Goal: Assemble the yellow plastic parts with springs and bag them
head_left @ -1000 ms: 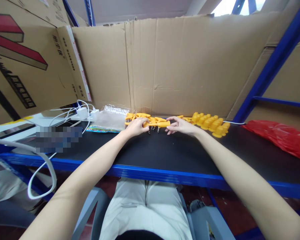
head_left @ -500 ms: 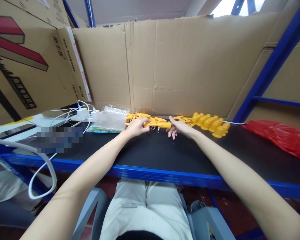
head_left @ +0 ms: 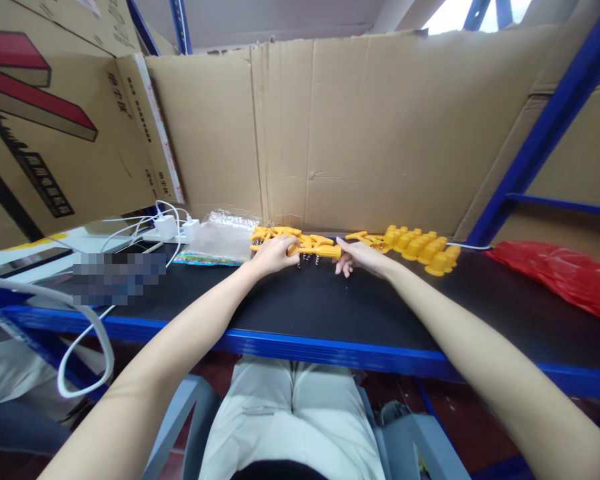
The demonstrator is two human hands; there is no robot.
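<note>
A row of flat yellow plastic parts with small metal springs (head_left: 316,249) lies at the back of the black bench top (head_left: 300,300). My left hand (head_left: 275,255) is closed on the left end of that row. My right hand (head_left: 361,256) touches its right end with index finger and thumb, the other fingers curled down. To the right of my right hand lies a group of several chunkier yellow plastic pieces (head_left: 420,245). More thin yellow parts (head_left: 366,237) lie between the two groups.
A cardboard wall (head_left: 350,133) stands behind the parts. A clear plastic bag (head_left: 220,239) and white chargers with cables (head_left: 167,227) sit at the left. A red plastic bag (head_left: 555,273) lies at the right, by a blue rack post (head_left: 545,127).
My right hand has drawn its fingers in from lying flat over the row and now pinches its right end. My left hand has stayed put.
</note>
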